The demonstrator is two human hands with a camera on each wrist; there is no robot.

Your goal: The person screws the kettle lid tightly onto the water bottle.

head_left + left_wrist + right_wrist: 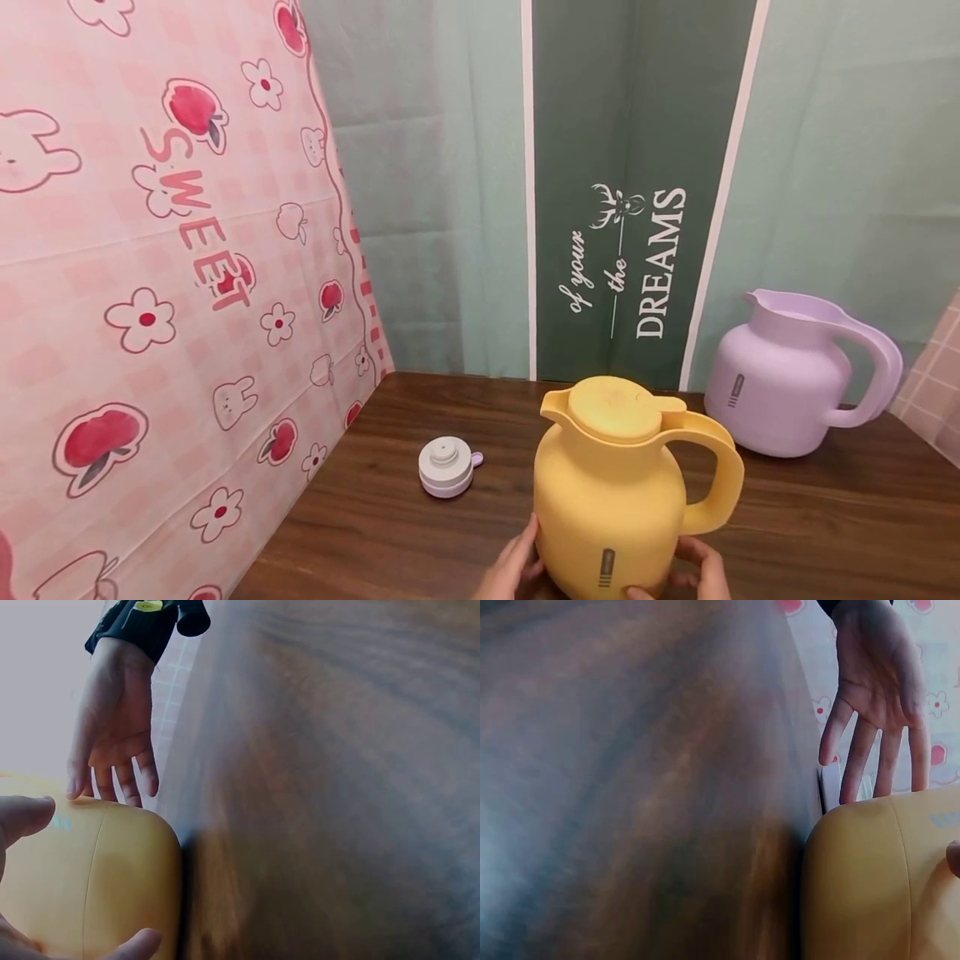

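A yellow insulated jug (607, 492), lid on and handle to the right, stands upright at the front of the dark wooden table. My left hand (513, 562) rests against its lower left side. Seen from the right wrist, that left hand (877, 682) has straight, spread fingers that reach the jug's side. On the lower right side, my right hand (701, 567) touches the jug, with its thumb on the front. In the left wrist view, the right hand (120, 727) has nearly straight fingers. The jug's wall hides some fingertips.
Behind on the right stands a lilac jug (780, 375) with an uncovered top and its handle to the right. A white and lilac lid (446, 467) lies on the table (360, 533) at the left. Patterned cloths hang at the left and back.
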